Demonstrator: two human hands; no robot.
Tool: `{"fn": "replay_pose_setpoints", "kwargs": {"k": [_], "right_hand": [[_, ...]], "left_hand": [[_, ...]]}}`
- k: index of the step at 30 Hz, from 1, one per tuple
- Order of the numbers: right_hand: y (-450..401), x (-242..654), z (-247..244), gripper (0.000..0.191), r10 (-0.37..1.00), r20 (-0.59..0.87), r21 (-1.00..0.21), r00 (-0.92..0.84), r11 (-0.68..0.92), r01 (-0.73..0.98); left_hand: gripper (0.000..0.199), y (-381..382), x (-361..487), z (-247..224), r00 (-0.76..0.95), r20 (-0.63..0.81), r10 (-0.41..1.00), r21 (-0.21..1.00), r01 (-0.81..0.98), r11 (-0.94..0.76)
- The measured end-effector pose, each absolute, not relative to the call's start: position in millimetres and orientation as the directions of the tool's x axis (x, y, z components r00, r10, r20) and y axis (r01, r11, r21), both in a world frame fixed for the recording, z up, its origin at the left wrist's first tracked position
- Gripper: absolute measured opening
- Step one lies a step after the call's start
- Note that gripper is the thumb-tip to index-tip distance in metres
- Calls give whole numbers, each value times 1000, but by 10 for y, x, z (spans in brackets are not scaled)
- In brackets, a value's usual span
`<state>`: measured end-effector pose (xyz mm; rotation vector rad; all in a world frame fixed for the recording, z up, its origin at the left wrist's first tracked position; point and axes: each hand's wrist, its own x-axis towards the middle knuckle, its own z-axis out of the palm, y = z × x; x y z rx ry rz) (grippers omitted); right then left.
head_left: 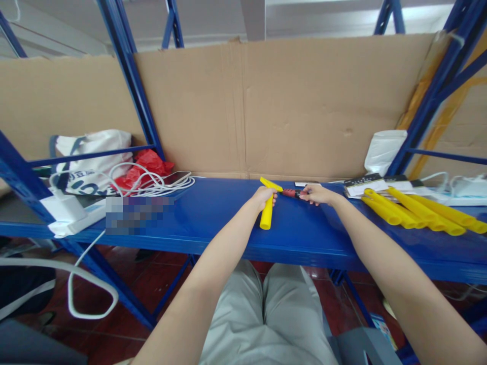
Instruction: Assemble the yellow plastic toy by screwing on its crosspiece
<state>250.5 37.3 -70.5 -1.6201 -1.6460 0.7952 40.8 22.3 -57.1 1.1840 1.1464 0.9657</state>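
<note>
My left hand (265,197) is closed around a yellow T-shaped piece (267,217), whose round tube hangs down toward the shelf's front edge. Its slanted top bar shows above my fingers. From the right, my right hand (318,194) grips the black end of a slim red and black tool (289,192). The tool's red part points left, and its front end meets or nearly meets the yellow piece beside my left hand. Whether the tip goes into the yellow piece is too small to tell.
Several yellow tubes (429,210) lie at the right of the blue shelf (213,223), before small black and white boxes (365,185). Coiled white cables (152,187), a red plastic bag (150,162) and a power strip (81,218) crowd the left. A cardboard wall (297,106) stands behind.
</note>
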Motion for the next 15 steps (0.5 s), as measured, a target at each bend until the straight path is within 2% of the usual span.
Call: {"fn": "replay_pose_setpoints", "kwargs": {"k": [4,8,15], "right_hand": [[429,2514,-694,18,994,86,-703,-65,107,704],[393,2581,-603,11,984,131,-500,-118,168,850],[392,2797,-512,20,996,63,-222,-71,83,971]], "left_hand": [[15,251,407,-593,184,-152,971,988,24,151],[14,278,404,-615,185,-148,971,989,13,149],[9,256,412,-591,156,-154,976,988,35,150]]}}
